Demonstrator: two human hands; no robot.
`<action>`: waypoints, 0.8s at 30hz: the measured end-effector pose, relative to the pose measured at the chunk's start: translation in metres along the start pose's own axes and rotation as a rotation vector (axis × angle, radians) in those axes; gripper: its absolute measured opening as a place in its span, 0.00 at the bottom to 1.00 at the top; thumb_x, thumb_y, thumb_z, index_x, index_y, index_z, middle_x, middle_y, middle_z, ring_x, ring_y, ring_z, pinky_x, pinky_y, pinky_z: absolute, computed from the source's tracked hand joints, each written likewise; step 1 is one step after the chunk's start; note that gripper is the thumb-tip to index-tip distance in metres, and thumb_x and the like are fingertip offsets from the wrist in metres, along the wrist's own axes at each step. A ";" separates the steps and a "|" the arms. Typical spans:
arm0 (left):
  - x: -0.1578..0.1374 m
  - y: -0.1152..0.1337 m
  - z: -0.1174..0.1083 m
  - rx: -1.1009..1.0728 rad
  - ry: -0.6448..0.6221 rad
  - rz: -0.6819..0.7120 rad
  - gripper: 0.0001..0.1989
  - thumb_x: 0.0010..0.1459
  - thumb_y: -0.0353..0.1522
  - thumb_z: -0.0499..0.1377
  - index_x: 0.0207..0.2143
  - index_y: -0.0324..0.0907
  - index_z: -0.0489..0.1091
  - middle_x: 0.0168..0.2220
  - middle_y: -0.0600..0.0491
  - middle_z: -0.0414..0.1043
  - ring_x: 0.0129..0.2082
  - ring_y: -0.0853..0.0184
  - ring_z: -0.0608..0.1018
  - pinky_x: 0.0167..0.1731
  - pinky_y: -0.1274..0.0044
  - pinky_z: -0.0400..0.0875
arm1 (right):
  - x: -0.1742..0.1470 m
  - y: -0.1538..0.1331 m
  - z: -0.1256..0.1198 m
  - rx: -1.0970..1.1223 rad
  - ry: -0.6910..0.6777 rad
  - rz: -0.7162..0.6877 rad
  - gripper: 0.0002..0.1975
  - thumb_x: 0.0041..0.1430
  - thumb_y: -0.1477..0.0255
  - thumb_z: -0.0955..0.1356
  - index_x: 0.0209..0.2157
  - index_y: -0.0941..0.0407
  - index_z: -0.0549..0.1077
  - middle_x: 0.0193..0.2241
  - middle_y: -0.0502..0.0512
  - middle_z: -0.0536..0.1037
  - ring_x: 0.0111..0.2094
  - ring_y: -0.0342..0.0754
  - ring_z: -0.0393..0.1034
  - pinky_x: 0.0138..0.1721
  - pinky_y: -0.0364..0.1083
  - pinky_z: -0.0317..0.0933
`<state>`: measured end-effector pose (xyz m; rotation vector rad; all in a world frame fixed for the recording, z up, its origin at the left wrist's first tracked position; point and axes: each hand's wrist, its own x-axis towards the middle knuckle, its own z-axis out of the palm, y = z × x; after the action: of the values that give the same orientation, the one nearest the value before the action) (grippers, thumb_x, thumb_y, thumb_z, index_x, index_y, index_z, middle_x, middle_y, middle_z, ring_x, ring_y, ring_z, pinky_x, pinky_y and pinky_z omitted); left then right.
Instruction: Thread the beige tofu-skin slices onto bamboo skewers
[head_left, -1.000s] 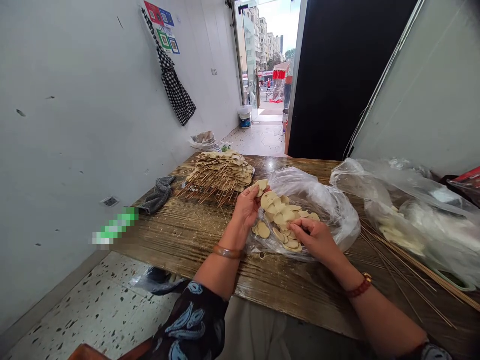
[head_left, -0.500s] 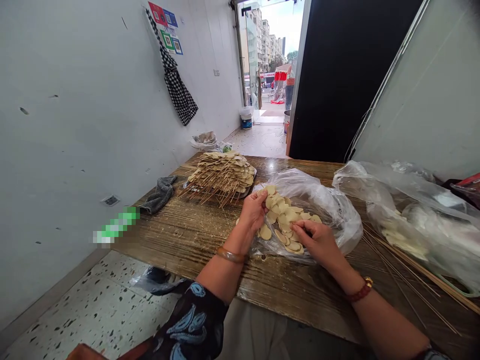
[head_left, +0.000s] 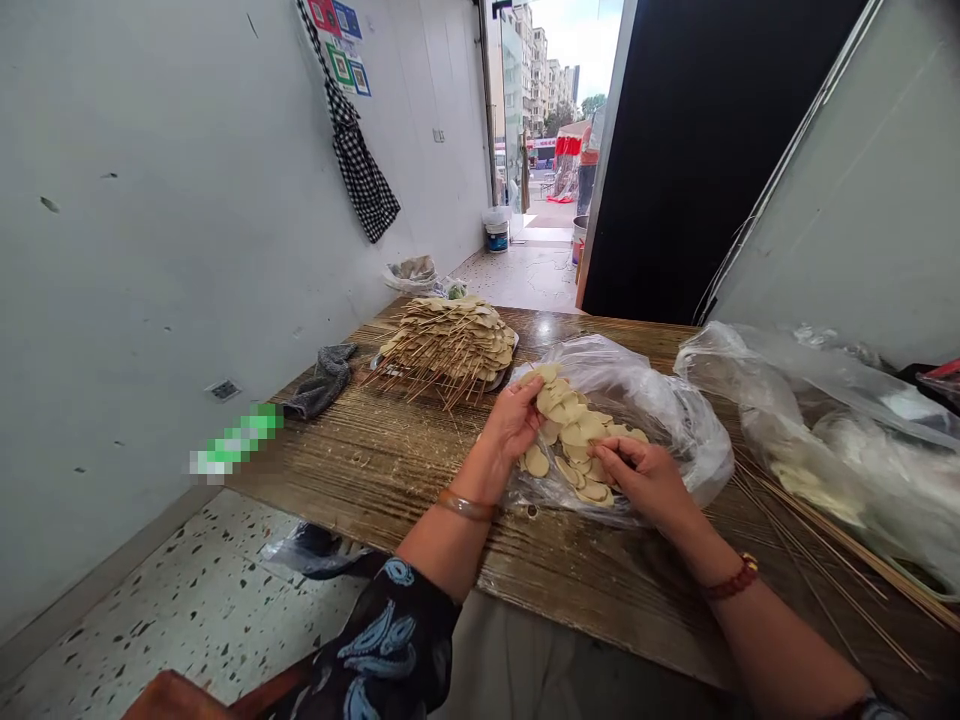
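Your left hand (head_left: 517,420) has edged toward your right hand (head_left: 649,480), pinching pale slices (head_left: 564,405) that squeezing too hard could tear, while what your right hand pinches is unclear.

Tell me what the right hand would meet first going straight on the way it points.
The right hand would likely first meet the pale slices just ahead, though exact depth is unclear.
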<state>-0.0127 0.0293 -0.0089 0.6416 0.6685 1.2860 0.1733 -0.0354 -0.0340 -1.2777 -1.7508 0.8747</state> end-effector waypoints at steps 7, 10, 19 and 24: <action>0.001 -0.001 0.000 -0.076 -0.008 -0.004 0.07 0.52 0.28 0.63 0.36 0.35 0.73 0.29 0.50 0.78 0.26 0.70 0.78 0.28 0.79 0.73 | 0.000 0.001 0.001 0.025 0.013 0.005 0.18 0.57 0.58 0.64 0.30 0.59 0.77 0.19 0.50 0.70 0.21 0.44 0.60 0.24 0.43 0.54; 0.001 -0.001 0.000 -0.117 0.007 -0.005 0.07 0.51 0.27 0.63 0.35 0.35 0.72 0.28 0.53 0.77 0.24 0.71 0.77 0.26 0.80 0.72 | 0.000 0.001 0.000 0.023 0.014 0.017 0.18 0.57 0.58 0.65 0.30 0.59 0.77 0.19 0.50 0.70 0.22 0.44 0.61 0.24 0.43 0.54; -0.001 0.000 0.003 -0.137 -0.025 -0.003 0.07 0.52 0.27 0.62 0.35 0.36 0.71 0.29 0.53 0.75 0.26 0.71 0.77 0.36 0.76 0.73 | -0.001 0.004 0.001 0.023 -0.001 0.027 0.19 0.58 0.57 0.64 0.30 0.58 0.77 0.18 0.49 0.70 0.21 0.44 0.61 0.23 0.43 0.54; -0.003 0.000 0.004 -0.129 -0.032 0.032 0.04 0.53 0.25 0.61 0.33 0.36 0.70 0.28 0.53 0.75 0.27 0.71 0.77 0.37 0.76 0.73 | -0.001 0.008 0.001 0.008 -0.011 0.022 0.18 0.59 0.58 0.64 0.32 0.57 0.77 0.18 0.49 0.70 0.21 0.43 0.61 0.23 0.43 0.55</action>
<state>-0.0102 0.0266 -0.0058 0.5684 0.5459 1.3342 0.1759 -0.0341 -0.0414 -1.2919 -1.7430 0.9022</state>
